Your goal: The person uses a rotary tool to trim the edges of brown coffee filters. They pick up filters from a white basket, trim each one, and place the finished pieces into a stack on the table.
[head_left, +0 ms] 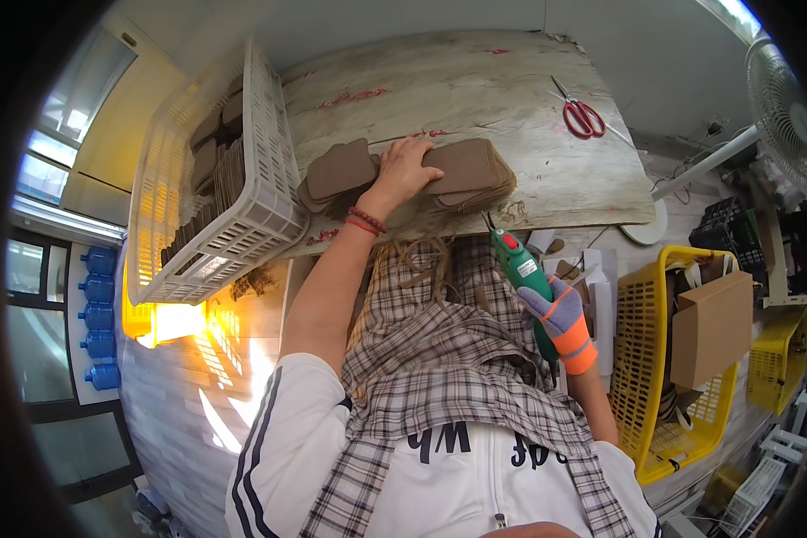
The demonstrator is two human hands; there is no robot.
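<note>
My bare left hand is on the worktable between two stacks of brown flat pieces with rounded corners. Its thumb and fingers grip the left end of the right-hand stack. Beside the wrist lies the left-hand stack, its pieces fanned unevenly. My gloved right hand, in grey and orange, is wrapped round a green handheld power tool with a red button. The tool's narrow metal tip points up toward the table's near edge, just below the right-hand stack.
Red-handled scissors lie at the table's right. Left of it, a white plastic crate holds more brown pieces. A yellow basket with a cardboard box stands at my right, below a fan.
</note>
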